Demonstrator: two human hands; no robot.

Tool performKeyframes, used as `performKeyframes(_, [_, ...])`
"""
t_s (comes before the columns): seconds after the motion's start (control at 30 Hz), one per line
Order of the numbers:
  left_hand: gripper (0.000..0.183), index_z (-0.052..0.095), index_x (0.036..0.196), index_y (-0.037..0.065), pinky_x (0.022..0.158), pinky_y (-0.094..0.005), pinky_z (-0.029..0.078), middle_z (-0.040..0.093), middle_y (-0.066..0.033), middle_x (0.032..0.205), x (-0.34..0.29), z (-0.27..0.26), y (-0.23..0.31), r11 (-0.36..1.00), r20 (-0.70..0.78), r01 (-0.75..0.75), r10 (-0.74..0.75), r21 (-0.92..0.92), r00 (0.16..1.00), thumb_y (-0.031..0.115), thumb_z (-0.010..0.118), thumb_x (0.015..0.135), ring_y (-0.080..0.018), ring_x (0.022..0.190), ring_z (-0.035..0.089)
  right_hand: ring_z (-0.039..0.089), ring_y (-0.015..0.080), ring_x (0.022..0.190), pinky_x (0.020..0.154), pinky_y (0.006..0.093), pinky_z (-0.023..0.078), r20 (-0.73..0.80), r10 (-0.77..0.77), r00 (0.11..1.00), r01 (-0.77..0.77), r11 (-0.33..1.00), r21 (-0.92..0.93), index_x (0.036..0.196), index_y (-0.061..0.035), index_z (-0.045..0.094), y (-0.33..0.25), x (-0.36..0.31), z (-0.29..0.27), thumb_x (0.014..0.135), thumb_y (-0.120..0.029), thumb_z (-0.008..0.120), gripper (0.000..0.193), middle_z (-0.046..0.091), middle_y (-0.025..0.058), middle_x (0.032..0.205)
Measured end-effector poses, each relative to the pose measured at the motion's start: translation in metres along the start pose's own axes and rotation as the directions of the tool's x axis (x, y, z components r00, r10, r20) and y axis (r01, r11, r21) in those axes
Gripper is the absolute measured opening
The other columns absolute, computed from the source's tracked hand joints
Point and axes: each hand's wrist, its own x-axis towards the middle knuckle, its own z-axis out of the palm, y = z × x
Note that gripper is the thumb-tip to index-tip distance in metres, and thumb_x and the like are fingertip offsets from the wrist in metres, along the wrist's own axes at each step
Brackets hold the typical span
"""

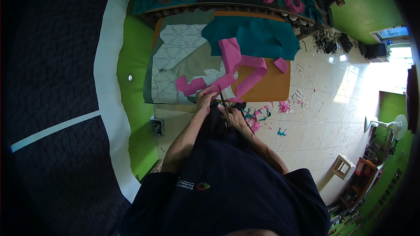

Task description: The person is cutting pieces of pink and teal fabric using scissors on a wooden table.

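Near the front edge of an orange-topped table (275, 88), my left hand (205, 100) pinches a long pink strip of leather-like material (225, 81). My right hand (232, 117) is closed round the handles of a pair of scissors (223, 99), whose blades point away from me at the strip beside my left fingers. The strip zigzags over the table; part of it lies on a white sheet drawn with curved outlines (175, 39). A grey-green piece (192, 62) rests on that sheet, and a large teal piece (251, 35) spreads across the far side.
A small pink offcut (281, 65) lies at the table's right. Pink and teal scraps (284, 106) litter the tiled floor. Behind the table runs a shelf (227, 2) with cut pieces. A white fan (399, 124) and a pale stool (343, 167) stand to the right; a green wall (135, 83) is left.
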Motion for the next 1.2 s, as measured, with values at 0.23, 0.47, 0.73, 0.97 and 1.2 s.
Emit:
performKeyframes(0.23, [0.043,0.065,0.121,-0.005,0.080,-0.0267,0.059,0.072,-0.0157,0.101,-0.003,0.010,0.002,0.999,-0.001,0.044,-0.044,-0.027,0.999,-0.006,0.073,0.079,-0.0201,0.088,0.071,0.066,0.0219,0.071,0.060,0.0351,0.052,-0.120,-0.223,0.967,0.215,0.974,-0.078,0.101,0.0041,0.070,0.046,0.020,0.011,0.083,-0.076,0.057,0.083,0.069,0.0151,0.081])
performKeyframes(0.47, [0.044,0.067,0.119,-0.004,0.078,-0.0260,0.059,0.072,-0.0135,0.099,-0.001,0.008,0.002,0.997,-0.050,0.066,-0.068,-0.028,0.996,-0.005,0.077,0.076,-0.0182,0.084,0.070,0.066,0.0183,0.069,0.061,0.0333,0.051,-0.144,0.046,0.989,-0.049,0.999,-0.017,0.088,0.0017,0.072,0.027,0.014,0.008,0.080,-0.069,0.069,0.071,0.068,0.0090,0.073])
performKeyframes(0.73, [0.045,0.065,0.120,-0.005,0.082,-0.0268,0.059,0.072,-0.0148,0.099,-0.008,0.007,0.008,0.997,-0.021,0.072,-0.073,-0.030,0.997,-0.006,0.077,0.077,-0.0191,0.086,0.071,0.065,0.0267,0.070,0.067,0.0410,0.049,-0.103,-0.052,0.993,0.049,0.998,-0.032,0.089,0.0010,0.071,0.003,0.013,0.004,0.085,-0.068,0.064,0.070,0.065,0.0160,0.069])
performKeyframes(0.97, [0.047,0.065,0.123,-0.002,0.078,-0.0267,0.058,0.072,-0.0116,0.097,-0.014,0.011,0.013,0.996,0.013,0.060,-0.061,0.060,0.998,0.001,0.077,0.078,-0.0180,0.085,0.071,0.058,0.0162,0.051,0.048,0.0318,0.042,-0.117,-0.142,0.983,0.141,0.990,-0.018,0.085,-0.0027,0.067,0.006,0.030,-0.002,0.087,-0.064,0.063,0.062,0.064,0.0089,0.060])
performKeyframes(1.2, [0.060,0.059,0.134,0.009,0.078,-0.0300,0.058,0.070,-0.0084,0.101,-0.006,0.007,0.023,0.986,-0.007,-0.148,0.149,0.082,0.989,0.001,0.078,0.077,-0.0174,0.093,0.069,0.056,0.0168,0.054,0.050,0.0344,0.045,-0.107,-0.131,0.986,0.140,0.987,0.081,0.089,0.0004,0.067,0.004,0.021,-0.004,0.087,-0.056,0.070,0.057,0.056,0.0068,0.063])
